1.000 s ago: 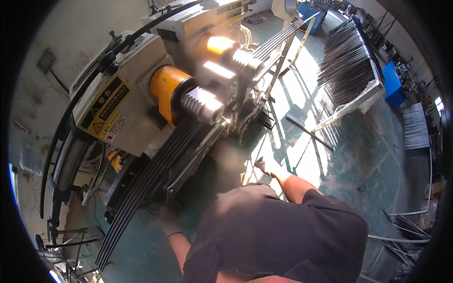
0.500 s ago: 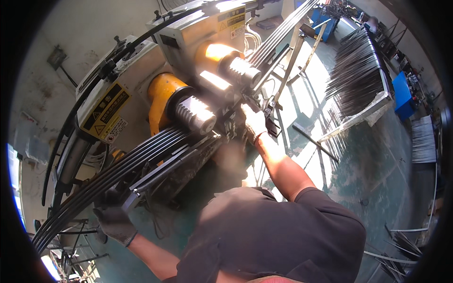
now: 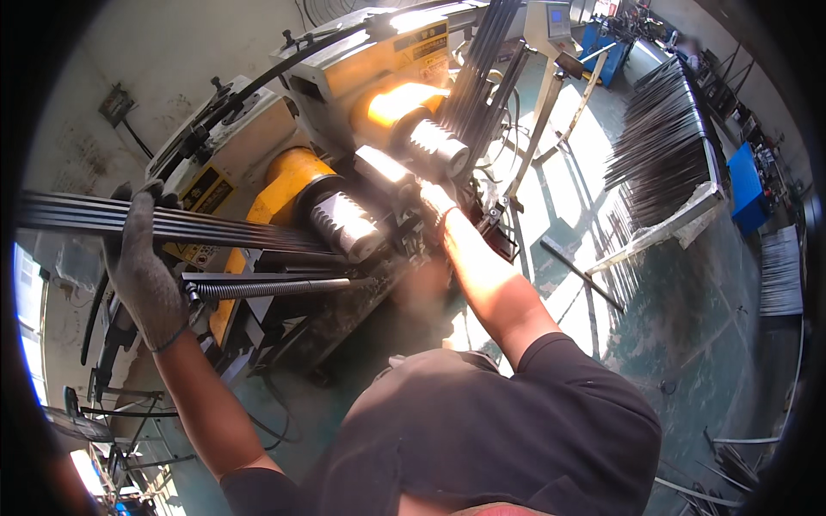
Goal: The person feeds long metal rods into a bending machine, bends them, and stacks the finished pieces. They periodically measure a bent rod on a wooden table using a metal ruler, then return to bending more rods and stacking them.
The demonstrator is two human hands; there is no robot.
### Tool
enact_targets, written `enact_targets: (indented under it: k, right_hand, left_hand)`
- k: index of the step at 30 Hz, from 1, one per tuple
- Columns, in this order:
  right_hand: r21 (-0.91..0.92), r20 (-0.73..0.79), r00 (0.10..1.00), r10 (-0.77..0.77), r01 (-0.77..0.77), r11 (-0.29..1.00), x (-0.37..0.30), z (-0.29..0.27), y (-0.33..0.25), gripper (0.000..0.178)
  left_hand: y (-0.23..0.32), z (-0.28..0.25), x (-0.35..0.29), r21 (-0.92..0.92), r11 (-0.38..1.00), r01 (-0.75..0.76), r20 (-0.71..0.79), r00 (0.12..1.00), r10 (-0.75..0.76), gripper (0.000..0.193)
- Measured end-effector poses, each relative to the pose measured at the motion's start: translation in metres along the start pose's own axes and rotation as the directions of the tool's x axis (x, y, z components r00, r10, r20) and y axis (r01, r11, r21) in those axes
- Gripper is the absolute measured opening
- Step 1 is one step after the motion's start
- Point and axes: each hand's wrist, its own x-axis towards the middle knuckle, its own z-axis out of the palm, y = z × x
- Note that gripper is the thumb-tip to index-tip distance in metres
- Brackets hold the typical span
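A bundle of long dark metal bars (image 3: 77, 215) runs from the left edge into a bending machine with yellow-orange housings (image 3: 288, 176) and ribbed metal rollers (image 3: 344, 215). My left hand (image 3: 151, 275), in a grey glove, is closed round the bundle at the far left, its thumb across the near side and fingertips showing above. My right hand (image 3: 434, 206), also gloved, reaches to the machine's middle, beside a bright metal block (image 3: 383, 168) between the rollers. Its fingers are lost in glare and among the machine parts. Beyond the far roller the bars rise steeply toward the top edge.
A coil spring (image 3: 267, 289) lies along an arm below the bundle. Right of the machine stands a control box (image 3: 551, 26) on a post. A rack of many thin rods (image 3: 658, 138) stands farther right, near a blue panel (image 3: 747, 185). A loose bar (image 3: 583, 273) lies on the floor.
My left hand has come up from below and taken hold of the bars. Their left end has swung upward, and the far ends now stand steeper. My right hand has shifted slightly left.
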Motion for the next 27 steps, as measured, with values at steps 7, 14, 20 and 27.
enact_targets:
  k: [7,14,20,27]
  right_hand:
    - [0.195,0.034,0.979,-0.2,0.19,0.962,0.01,-0.013,0.003,0.01]
    - [0.441,-0.053,0.99,-0.129,0.139,0.887,-0.067,0.052,-0.053,0.028]
    - [0.277,-0.028,0.966,-0.259,0.256,0.926,-0.022,0.017,-0.025,0.028]
    - [0.17,0.025,0.958,-0.287,0.279,0.945,-0.01,0.011,-0.007,0.028]
  left_hand:
    - [0.015,0.069,0.023,0.159,0.978,-0.136,0.282,0.955,0.087,0.042]
    - [0.016,0.104,0.043,0.224,0.957,-0.186,0.414,0.907,0.08,0.039]
    - [0.024,0.118,0.04,0.217,0.959,-0.181,0.413,0.907,0.077,0.036]
    - [0.025,0.116,0.035,0.128,0.974,-0.188,0.439,0.891,0.114,0.031]
